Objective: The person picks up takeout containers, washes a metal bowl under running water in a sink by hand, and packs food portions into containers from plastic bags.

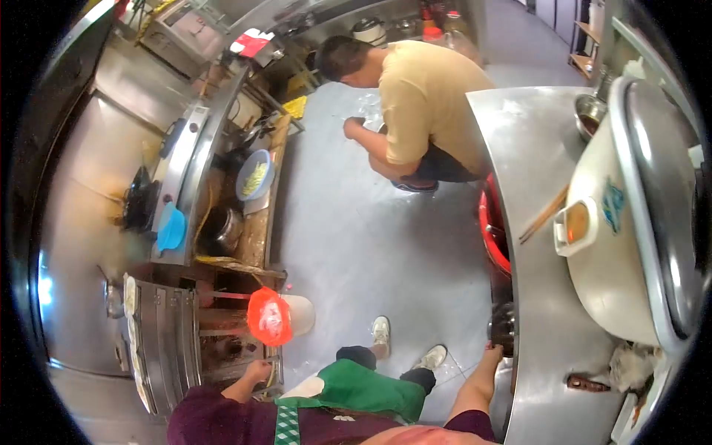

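Note:
At the lower left, my left hand (257, 371) is closed beside the metal steamer cabinet (174, 334); what it grips, if anything, is too small to make out. My right hand (495, 352) reaches to the edge of the steel counter (534, 319), next to a dark shiny container (502, 320) under it. The fingertips of that hand are small and partly hidden, so its grip is unclear. A white bin (300, 314) with a red bag (269, 317) stands on the floor near my left hand.
A person in a yellow shirt (423, 81) squats ahead, beside a red tub (489, 226). A large pale cooker (604, 259) and wooden chopsticks (545, 213) rest on the right counter. A blue bowl of green food (255, 176) sits on the left lower shelf.

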`<state>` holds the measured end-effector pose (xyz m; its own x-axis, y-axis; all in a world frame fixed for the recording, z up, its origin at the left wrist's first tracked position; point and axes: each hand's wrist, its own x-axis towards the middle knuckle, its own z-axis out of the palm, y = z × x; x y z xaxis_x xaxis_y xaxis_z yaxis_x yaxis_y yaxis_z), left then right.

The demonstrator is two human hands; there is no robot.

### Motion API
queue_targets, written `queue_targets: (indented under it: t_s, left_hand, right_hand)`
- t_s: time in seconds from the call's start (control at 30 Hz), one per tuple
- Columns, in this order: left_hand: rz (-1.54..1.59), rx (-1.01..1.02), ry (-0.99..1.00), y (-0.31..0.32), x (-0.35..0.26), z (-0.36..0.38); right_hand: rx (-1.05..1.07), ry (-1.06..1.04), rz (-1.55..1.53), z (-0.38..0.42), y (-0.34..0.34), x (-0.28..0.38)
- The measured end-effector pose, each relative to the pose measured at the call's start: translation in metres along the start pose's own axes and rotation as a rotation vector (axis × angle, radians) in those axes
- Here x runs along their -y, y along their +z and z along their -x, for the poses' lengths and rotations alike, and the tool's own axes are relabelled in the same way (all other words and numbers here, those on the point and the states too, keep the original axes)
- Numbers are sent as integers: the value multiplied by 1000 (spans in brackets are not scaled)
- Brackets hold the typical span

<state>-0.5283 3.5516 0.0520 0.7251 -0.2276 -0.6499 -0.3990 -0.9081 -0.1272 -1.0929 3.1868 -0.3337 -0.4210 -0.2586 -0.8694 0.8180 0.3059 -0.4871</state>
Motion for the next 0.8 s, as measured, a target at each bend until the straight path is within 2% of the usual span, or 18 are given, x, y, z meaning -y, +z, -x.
queue_targets:
  t_s: [0.03,0.07,0.13,0.17,0.27,0.3,0.4,0.43,0.5,0.53,0.57,0.6,0.63,0.67,0.7,0.73,0.8]
  left_hand:
    - [82,75,-74,-10,-21,22]
    - [66,45,-76,-5,-16,18]
    - [43,-27,-74,-1,-12,2]
    - [-60,-95,45,-4,-15,2]
    - [268,-64,-81,-30,-51,26]
    - [193,-105,-14,-29,-46,24]
    - [297,13,-30,-30,-51,29]
    - [458,132,-58,-20,-41,16]
    - [714,214,-73,-27,-56,27]
    - [843,262,-83,-29,-63,32]
    - [662,209,-7,-35,-70,31]
    - [480,153,62,-39,-73,22]
    - [298,99,124,-39,-73,16]
    - [116,45,181,-37,-75,17]
    - [257,44,180,-40,-80,22]
    - [400,43,174,-43,-86,23]
    - [464,-213,326,-39,-91,21]
  right_hand:
    - [42,-4,-109,-1,7,6]
    - [146,33,-106,-27,4,9]
    - [164,55,-87,-31,16,21]
    - [171,69,-76,-29,23,24]
    - [219,121,-25,-12,30,25]
    - [241,136,3,1,30,26]
    - [351,210,98,49,28,28]
    - [396,244,135,68,24,27]
    - [481,361,268,112,15,23]
    - [424,551,386,143,21,31]
    - [519,537,551,160,16,27]
    - [723,366,876,170,12,24]
    - [1027,-98,1478,177,6,24]
    - [1168,-774,2059,186,-4,22]
    - [1146,-1031,2260,196,-15,21]
    - [1105,-842,2288,224,-9,37]
    - [973,-517,2287,270,4,66]
